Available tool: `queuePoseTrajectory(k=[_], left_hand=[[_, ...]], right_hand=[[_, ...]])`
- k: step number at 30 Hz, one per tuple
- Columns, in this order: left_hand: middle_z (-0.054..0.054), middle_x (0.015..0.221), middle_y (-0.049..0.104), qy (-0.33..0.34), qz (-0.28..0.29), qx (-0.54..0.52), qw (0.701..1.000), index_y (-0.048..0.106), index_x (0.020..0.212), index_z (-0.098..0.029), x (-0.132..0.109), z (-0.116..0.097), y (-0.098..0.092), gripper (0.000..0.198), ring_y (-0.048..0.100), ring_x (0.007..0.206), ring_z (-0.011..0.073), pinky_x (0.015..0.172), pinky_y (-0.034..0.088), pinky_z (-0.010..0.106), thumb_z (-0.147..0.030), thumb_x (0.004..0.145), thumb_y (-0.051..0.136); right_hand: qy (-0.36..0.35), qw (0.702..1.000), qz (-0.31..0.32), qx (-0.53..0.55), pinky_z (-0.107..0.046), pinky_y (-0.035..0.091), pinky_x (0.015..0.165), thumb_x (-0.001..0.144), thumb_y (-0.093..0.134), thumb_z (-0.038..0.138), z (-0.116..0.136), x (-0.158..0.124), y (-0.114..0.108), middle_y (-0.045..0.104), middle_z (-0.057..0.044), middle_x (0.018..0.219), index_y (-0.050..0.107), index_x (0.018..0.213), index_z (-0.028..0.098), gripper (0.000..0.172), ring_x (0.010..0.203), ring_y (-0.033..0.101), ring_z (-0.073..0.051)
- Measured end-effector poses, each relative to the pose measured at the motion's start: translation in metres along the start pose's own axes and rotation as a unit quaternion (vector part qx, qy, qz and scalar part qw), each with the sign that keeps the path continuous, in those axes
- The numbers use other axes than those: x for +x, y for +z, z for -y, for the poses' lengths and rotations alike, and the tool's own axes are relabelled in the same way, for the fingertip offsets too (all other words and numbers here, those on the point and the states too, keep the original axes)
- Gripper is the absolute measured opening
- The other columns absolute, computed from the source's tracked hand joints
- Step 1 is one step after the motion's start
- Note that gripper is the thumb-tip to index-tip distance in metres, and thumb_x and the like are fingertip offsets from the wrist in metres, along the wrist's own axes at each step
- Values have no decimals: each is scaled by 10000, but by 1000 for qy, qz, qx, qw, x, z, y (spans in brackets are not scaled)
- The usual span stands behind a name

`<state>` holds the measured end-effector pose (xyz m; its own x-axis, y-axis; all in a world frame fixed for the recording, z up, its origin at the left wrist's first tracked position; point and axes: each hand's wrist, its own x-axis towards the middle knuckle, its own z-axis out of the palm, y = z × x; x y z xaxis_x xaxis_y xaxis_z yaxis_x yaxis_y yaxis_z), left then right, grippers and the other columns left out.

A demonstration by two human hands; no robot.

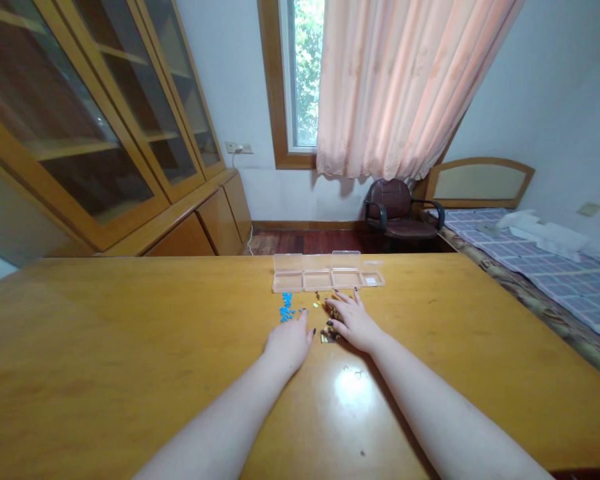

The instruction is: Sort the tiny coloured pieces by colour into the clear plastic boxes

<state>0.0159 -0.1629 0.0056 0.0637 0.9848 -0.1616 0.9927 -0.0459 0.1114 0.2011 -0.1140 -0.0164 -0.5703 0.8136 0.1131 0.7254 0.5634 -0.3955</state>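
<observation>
Wooden table [130, 320], glass-fronted cabinet [130, 120] at left, pink curtain [400, 87] beyond. Key relation on my feed: the small blue pieces [285, 311] sit just past the left hand [287, 343] and a bit left of its index finger, in a loose strip running away from the body; left hand is clearly nearer. Its index points forward by a stray blue bit [301, 311]; I can't tell if it's touching or pinching anything. Right hand [355, 321] is over the brown-and-gold pieces [335, 312] (too tiny for me to name better), fingers spread, thumb apart, not closed on any that I can see. Clear plastic compartment box [303, 281] lies just beyond both hands, long axis left to right, some lids up.
</observation>
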Motion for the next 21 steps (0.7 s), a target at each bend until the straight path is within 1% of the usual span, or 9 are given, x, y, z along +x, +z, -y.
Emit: queuePoseTrajectory(k=[3, 5, 7, 10, 13, 15, 18, 21], left_hand=[[162, 1068, 658, -10, -7, 6, 1000, 404, 1328, -159, -1, 2, 1, 493, 653, 901, 269, 753, 512, 387, -352, 875, 407], [171, 1048, 663, -29, 2, 18, 999, 400, 1332, -148, -2, 4, 0, 494, 657, 885, 272, 745, 511, 392, -343, 878, 397], [180, 1051, 661, -36, 15, 28, 999, 383, 1348, -145, -2, 4, -1, 506, 657, 889, 276, 749, 509, 397, -336, 878, 392], [165, 1031, 672, -11, 32, 35, 999, 339, 1386, -184, -3, 2, -3, 524, 659, 878, 278, 738, 509, 402, -319, 881, 376], [157, 976, 687, -4, 36, 37, 999, 338, 1392, -196, -4, -1, -2, 516, 664, 846, 274, 717, 511, 395, -298, 886, 347], [158, 966, 687, -6, 35, 33, 999, 331, 1395, -190, -3, -1, -1, 518, 666, 832, 267, 710, 511, 385, -276, 885, 338], [137, 973, 689, 13, 28, 22, 999, 317, 1399, -223, 0, 1, 0, 524, 666, 832, 252, 705, 511, 367, -231, 876, 335], [121, 969, 688, 42, 26, 21, 999, 345, 1380, -260, 2, 3, 2, 507, 661, 846, 248, 707, 507, 360, -224, 875, 337]], right_hand=[[-45, 999, 17, 9, -530, 20, 1095, 859, 476, 412, 7, -4, -1, 498, -108, 1327, 426, 1330, 204, 518, 1327, 278, -255], [-82, 996, 37, 14, -525, 29, 1098, 843, 497, 453, 12, -4, 0, 471, -110, 1354, 394, 1356, 209, 578, 1339, 254, -256], [-104, 993, 51, 20, -525, 46, 1099, 837, 504, 466, 15, -3, 1, 435, -110, 1385, 352, 1383, 211, 621, 1349, 234, -255], [-91, 995, 35, 28, -526, 64, 1102, 860, 479, 422, 13, -2, 2, 413, -110, 1402, 330, 1393, 195, 598, 1350, 235, -249], [-80, 996, 14, 40, -535, 84, 1098, 874, 457, 397, 9, -3, 0, 434, -113, 1386, 359, 1376, 198, 549, 1335, 272, -251], [-99, 994, 21, 51, -535, 103, 1094, 870, 463, 423, 8, -4, -1, 447, -117, 1375, 376, 1366, 204, 549, 1324, 294, -253], [-133, 988, 46, 59, -532, 115, 1089, 860, 470, 476, 11, -4, -3, 432, -124, 1385, 380, 1364, 207, 578, 1321, 299, -253], [-130, 989, 44, 58, -532, 116, 1085, 870, 463, 461, 14, -4, -3, 459, -127, 1362, 419, 1335, 203, 533, 1298, 332, -249]])
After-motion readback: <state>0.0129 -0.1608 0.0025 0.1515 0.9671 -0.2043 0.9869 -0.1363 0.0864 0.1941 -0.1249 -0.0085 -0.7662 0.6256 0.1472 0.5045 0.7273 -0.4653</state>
